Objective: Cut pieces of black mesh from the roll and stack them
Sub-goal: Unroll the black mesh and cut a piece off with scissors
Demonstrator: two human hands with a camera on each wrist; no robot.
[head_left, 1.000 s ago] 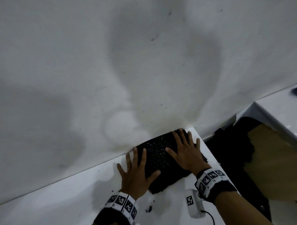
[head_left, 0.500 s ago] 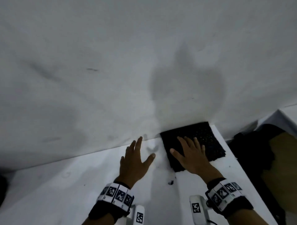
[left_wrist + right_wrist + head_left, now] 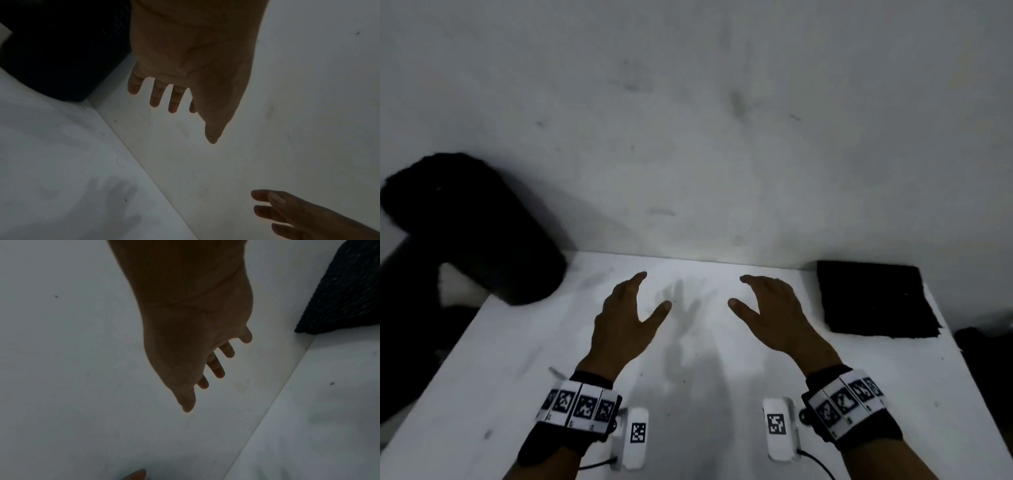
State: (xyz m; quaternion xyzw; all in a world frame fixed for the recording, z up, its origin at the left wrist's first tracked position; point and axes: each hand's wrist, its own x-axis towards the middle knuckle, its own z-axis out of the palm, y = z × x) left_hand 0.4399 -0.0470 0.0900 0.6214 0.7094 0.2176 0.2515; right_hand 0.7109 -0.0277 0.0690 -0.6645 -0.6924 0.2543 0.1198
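A thick roll of black mesh (image 3: pixel 472 229) lies at the table's far left against the wall, also dark at the upper left of the left wrist view (image 3: pixel 61 48). A stack of cut black mesh pieces (image 3: pixel 873 298) sits flat at the far right corner, its edge showing in the right wrist view (image 3: pixel 345 293). My left hand (image 3: pixel 626 318) hovers over the middle of the white table (image 3: pixel 688 394) with fingers spread and empty (image 3: pixel 164 97). My right hand (image 3: pixel 767 311) hovers beside it, fingers loose and empty (image 3: pixel 205 369), left of the stack and not touching it.
A grey-white wall (image 3: pixel 688 137) rises directly behind the table. The table's left edge drops off into dark space below the roll; its right edge ends just past the stack. Wrist bands with black-and-white markers and white camera units sit near the front.
Both hands have lifted off the mesh stack and moved left to the table's middle. The view has swung left, bringing the roll into sight.
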